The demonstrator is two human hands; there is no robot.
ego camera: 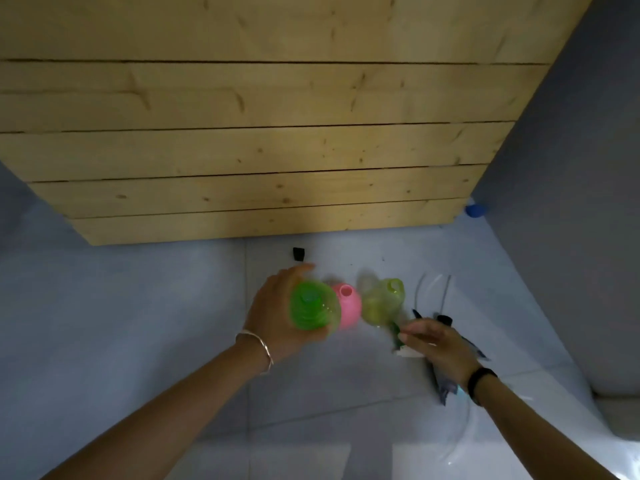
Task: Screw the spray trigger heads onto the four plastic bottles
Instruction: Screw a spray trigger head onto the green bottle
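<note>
My left hand (pixel 273 318) is wrapped around a bright green plastic bottle (pixel 313 308), seen from above with its open neck showing. A pink bottle (pixel 346 303) stands just right of it on the floor, neck open. A yellow-green bottle (pixel 382 299) stands further right. My right hand (pixel 438 342) reaches down over dark spray trigger heads (pixel 446 320) with thin clear tubes (pixel 445 292) lying on the floor; its fingers curl near a white-and-green part (pixel 401 349). Blur hides whether the fingers grip anything.
A wooden plank structure (pixel 259 150) rises just beyond the bottles. A small black piece (pixel 298 253) lies on the tiled floor (pixel 138 306) near its base. A blue object (pixel 474 210) sits at the far right corner by a grey wall (pixel 571 202).
</note>
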